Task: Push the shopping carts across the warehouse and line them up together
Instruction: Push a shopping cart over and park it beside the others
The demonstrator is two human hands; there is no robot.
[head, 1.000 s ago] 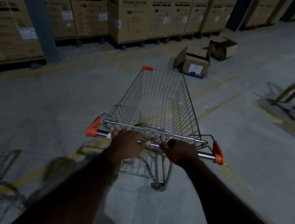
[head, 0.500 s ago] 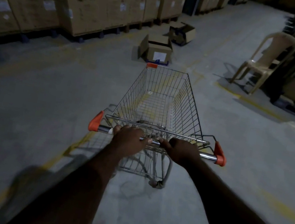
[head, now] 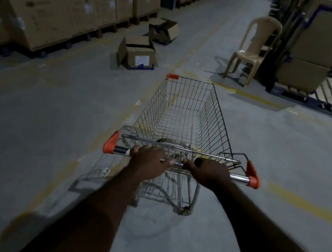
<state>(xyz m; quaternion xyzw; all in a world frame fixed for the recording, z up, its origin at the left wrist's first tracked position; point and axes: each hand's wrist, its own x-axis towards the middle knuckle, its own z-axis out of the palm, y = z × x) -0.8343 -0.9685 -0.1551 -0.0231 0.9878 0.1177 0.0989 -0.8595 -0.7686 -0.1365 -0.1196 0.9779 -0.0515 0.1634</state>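
Note:
A wire shopping cart (head: 184,115) with orange corner caps stands on the grey concrete floor straight ahead of me, its basket empty. Its chrome handle bar (head: 238,178) runs across the near end. My left hand (head: 149,159) grips the bar left of its middle. My right hand (head: 210,171) grips it just right of the middle, the two thumbs nearly meeting. No other cart is in view.
Tall stacked cardboard cartons (head: 49,1) line the left side. Two open boxes (head: 137,54) lie on the floor ahead left. A beige plastic chair (head: 253,50) stands ahead right, beside a loaded pallet (head: 320,53). Yellow lines (head: 310,207) cross the floor.
The cart and my view have swung to the right. The cartons slid left, the chair and pallet came into view, and the open boxes now sit left of the cart's front.

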